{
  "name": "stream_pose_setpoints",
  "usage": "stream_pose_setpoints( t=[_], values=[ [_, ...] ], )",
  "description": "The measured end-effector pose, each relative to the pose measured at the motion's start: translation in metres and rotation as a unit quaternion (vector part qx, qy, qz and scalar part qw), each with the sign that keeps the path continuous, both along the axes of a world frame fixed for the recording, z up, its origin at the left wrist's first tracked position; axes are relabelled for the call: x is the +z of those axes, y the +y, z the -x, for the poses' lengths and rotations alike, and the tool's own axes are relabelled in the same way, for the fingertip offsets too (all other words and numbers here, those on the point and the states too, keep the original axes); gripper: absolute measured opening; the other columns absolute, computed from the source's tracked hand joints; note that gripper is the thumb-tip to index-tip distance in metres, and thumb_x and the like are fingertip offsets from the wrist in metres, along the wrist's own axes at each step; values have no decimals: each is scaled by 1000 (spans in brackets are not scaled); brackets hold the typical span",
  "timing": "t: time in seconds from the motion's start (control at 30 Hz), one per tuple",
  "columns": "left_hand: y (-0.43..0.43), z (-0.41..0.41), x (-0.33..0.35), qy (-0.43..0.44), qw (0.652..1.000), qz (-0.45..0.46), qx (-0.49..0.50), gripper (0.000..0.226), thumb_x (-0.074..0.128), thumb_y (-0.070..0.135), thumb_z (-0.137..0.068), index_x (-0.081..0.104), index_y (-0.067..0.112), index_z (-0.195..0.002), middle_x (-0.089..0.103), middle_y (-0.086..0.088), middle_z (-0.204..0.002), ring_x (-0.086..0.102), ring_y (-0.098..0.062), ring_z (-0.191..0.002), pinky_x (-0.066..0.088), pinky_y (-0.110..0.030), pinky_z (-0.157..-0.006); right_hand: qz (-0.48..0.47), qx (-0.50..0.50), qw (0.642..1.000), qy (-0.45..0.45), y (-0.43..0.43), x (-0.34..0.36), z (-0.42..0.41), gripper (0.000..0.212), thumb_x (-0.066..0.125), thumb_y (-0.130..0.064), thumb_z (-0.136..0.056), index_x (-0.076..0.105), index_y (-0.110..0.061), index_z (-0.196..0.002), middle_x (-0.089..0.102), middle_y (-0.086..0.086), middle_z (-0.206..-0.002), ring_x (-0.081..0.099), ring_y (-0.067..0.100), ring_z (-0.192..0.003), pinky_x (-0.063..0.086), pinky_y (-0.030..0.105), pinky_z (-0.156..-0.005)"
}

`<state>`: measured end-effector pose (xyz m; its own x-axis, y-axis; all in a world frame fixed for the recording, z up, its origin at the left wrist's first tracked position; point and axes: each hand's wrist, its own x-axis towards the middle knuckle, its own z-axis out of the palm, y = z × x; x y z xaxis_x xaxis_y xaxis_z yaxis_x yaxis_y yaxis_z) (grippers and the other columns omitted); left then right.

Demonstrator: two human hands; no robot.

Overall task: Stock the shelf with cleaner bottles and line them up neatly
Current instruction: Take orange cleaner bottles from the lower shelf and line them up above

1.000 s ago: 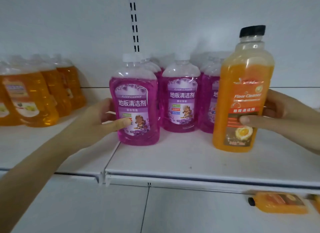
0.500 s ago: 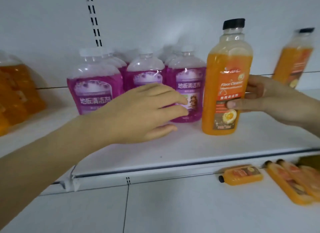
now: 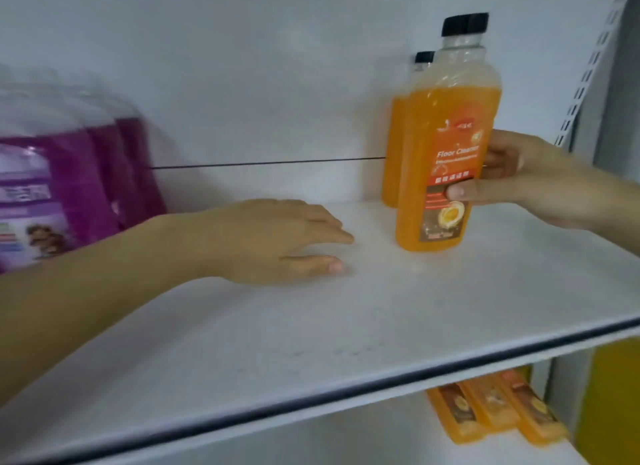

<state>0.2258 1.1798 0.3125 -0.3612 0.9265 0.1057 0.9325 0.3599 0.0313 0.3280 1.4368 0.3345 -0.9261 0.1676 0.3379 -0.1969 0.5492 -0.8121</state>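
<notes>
While my right hand [image 3: 526,184] grasps the orange bottle [image 3: 446,146], upright toward the back right corner of the shelf [image 3: 311,326] just before a second orange bottle [image 3: 394,146], my left hand [image 3: 273,239] lies released, flat mid-shelf; purple bottles [image 3: 69,187] stand at the left edge

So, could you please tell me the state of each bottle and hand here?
Front orange bottle: upright, capped, gripped by the right hand.
Rear orange bottle: upright, capped, untouched.
Purple bottles: upright, blurred.
Lower orange bottles: lying flat.
Left hand: open, fingers straight, holding nothing.
</notes>
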Motion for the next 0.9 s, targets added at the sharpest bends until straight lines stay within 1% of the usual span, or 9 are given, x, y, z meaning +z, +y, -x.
stream_pose_setpoints(
  t=[0.07, 0.17, 0.23, 0.37, 0.5, 0.67, 0.73, 0.83, 0.9],
  values=[
    [35, 7, -7, 16, 1000, -9, 2, 49, 38, 46, -93, 37, 29, -139, 32, 14, -147, 20, 4, -128, 10, -9, -100, -4, -6, 1000, -12, 45, 0, 1, 94, 87, -54, -35, 58, -20, -119, 68, -1, -113, 66, 12, -100, 56, 26, -79],
    [94, 6, -17, 4, 999, -18, -28, 50, 38, 47, -92, 44, 26, -136, 39, 11, -143, 21, 7, -120, 12, -10, -100, 19, -6, 999, -26, 99, -2, 9, 78, 81, -34, -48, 56, -21, -120, 65, 2, -116, 66, 12, -101, 56, 25, -76],
    [119, 7, -22, -9, 999, -25, -36, 54, 35, 52, -90, 45, 26, -136, 40, 11, -143, 24, 6, -123, 13, -9, -99, 41, -11, 999, -31, 125, -3, 18, 68, 77, -25, -52, 57, -22, -117, 65, 2, -114, 67, 9, -96, 55, 21, -70],
    [144, 8, -32, -37, 998, -27, -42, 65, 27, 63, -83, 43, 29, -136, 40, 13, -142, 30, 1, -130, 16, -10, -108, 55, -2, 998, -36, 154, -6, 39, 65, 76, -24, -53, 56, -22, -114, 65, -3, -107, 66, 7, -92, 54, 20, -68],
    [143, 10, -35, -24, 998, -46, -26, 58, 30, 65, -87, 44, 35, -135, 39, 17, -143, 28, 10, -126, 12, 0, -104, 76, 25, 996, -29, 162, -11, 61, 51, 77, -17, -64, 55, -21, -110, 64, -3, -105, 66, 4, -87, 55, 16, -63],
    [144, 10, -36, -38, 998, -47, -25, 57, 33, 64, -85, 44, 37, -134, 39, 19, -142, 30, 8, -130, 24, -17, -111, 73, 22, 997, -9, 157, -17, 82, 44, 74, -12, -75, 51, -17, -113, 59, -3, -102, 62, 6, -88, 53, 15, -59],
    [144, 11, -35, -36, 998, -55, -24, 57, 34, 65, -84, 45, 38, -133, 39, 21, -141, 30, 9, -129, 22, -13, -110, 56, 11, 998, 3, 156, -20, 86, 45, 73, -14, -77, 48, -16, -114, 57, -6, -103, 60, 8, -92, 54, 17, -63],
    [145, 9, -34, -27, 998, -51, -25, 54, 34, 59, -85, 45, 37, -134, 38, 24, -139, 28, 13, -126, 16, -3, -105, 24, -12, 999, 19, 154, -26, 90, 46, 73, -20, -78, 46, -16, -116, 55, -10, -102, 59, 14, -100, 52, 26, -79],
    [145, 8, -34, -17, 998, -49, -26, 54, 34, 57, -86, 45, 35, -134, 37, 25, -136, 29, 12, -125, 15, -1, -104, -4, -35, 998, 47, 151, -29, 89, 47, 71, -24, -80, 47, -15, -120, 54, -14, -99, 57, 8, -98, 47, 16, -78]
  ],
)
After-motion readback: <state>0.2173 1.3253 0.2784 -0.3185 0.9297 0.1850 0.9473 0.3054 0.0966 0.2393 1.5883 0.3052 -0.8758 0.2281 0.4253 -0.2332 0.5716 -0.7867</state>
